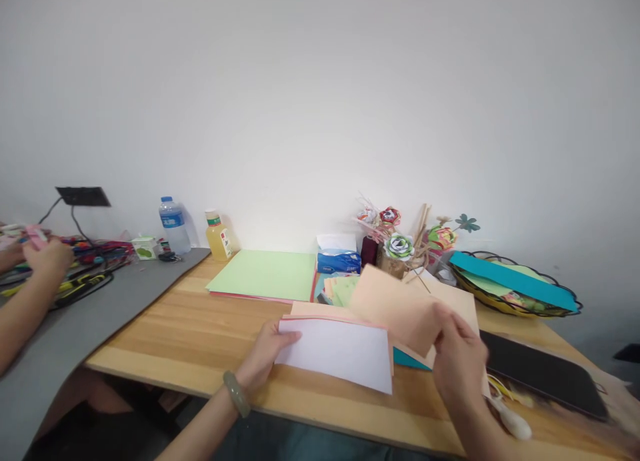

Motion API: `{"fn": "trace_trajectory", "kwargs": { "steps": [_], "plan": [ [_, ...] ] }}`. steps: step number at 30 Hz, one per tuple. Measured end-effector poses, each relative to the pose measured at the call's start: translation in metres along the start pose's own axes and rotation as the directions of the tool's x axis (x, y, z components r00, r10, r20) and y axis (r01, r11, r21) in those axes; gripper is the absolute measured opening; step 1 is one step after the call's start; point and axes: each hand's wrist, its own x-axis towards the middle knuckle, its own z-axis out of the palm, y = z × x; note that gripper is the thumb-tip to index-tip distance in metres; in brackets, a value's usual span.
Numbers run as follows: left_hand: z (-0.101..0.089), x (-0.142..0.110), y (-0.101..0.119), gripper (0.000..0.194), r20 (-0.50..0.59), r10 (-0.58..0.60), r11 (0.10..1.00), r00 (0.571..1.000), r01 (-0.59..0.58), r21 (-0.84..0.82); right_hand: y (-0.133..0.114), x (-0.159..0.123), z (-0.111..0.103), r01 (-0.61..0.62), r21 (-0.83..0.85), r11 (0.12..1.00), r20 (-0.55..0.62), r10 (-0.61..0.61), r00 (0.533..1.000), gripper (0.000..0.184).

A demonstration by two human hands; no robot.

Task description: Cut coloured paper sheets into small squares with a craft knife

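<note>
My left hand (265,357) rests on the wooden table (195,344) and pinches the left edge of a folded sheet (340,351) that is white on the near face with a pink rim. My right hand (457,361) is closed on a peach-coloured sheet (395,307), lifted and curled above the folded one. A green bead bracelet (236,394) sits on my left wrist. More peach paper (455,301) and a teal sheet (407,359) lie underneath.
A green paper stack (265,274), a blue tissue box (339,257), paper flowers in a holder (400,244), a wire basket with teal paper (515,281), a dark tablet (540,374), two bottles (175,224). Another person's hands (43,257) work at the grey table to the left.
</note>
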Motion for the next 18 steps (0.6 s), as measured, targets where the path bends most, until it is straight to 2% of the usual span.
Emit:
{"fn": "trace_trajectory", "kwargs": {
  "steps": [2,4,5,7,9,11,14,18],
  "plan": [
    [-0.001,0.001,-0.001,0.040,-0.030,0.006,1.000,1.000,-0.005,0.015,-0.019,0.002,-0.006,0.070,0.065,0.995,-0.062,-0.066,0.996,0.037],
    [0.000,0.002,-0.002,0.041,-0.066,0.003,1.000,0.998,-0.001,0.022,-0.034,-0.006,-0.010,0.084,0.096,0.992,-0.047,-0.080,0.996,0.036],
    [0.001,0.002,-0.003,0.041,-0.081,0.000,1.000,0.997,0.002,0.021,-0.039,-0.012,-0.010,0.072,0.088,0.994,0.005,-0.073,0.997,0.036],
    [0.002,0.002,-0.005,0.041,-0.084,-0.012,1.000,0.996,0.012,0.010,-0.040,-0.025,-0.009,0.090,-0.022,0.996,0.199,-0.084,0.976,0.032],
    [0.003,0.002,-0.006,0.041,-0.055,-0.009,1.000,0.998,0.008,-0.015,-0.030,-0.036,-0.002,0.195,-0.169,0.966,0.405,-0.112,0.907,0.028],
    [0.003,0.002,-0.008,0.042,-0.033,-0.015,0.999,0.999,0.014,-0.038,-0.014,-0.041,0.008,0.318,-0.262,0.911,0.539,-0.135,0.831,0.023],
    [0.002,0.003,-0.009,0.044,-0.052,-0.039,0.998,0.998,0.037,-0.041,0.010,-0.041,0.024,0.439,-0.318,0.841,0.637,-0.154,0.755,0.017],
    [0.001,0.003,-0.008,0.046,-0.127,-0.023,0.998,0.992,0.015,-0.067,0.029,-0.039,0.036,0.575,-0.366,0.732,0.736,-0.151,0.660,0.028]
  ]
}}
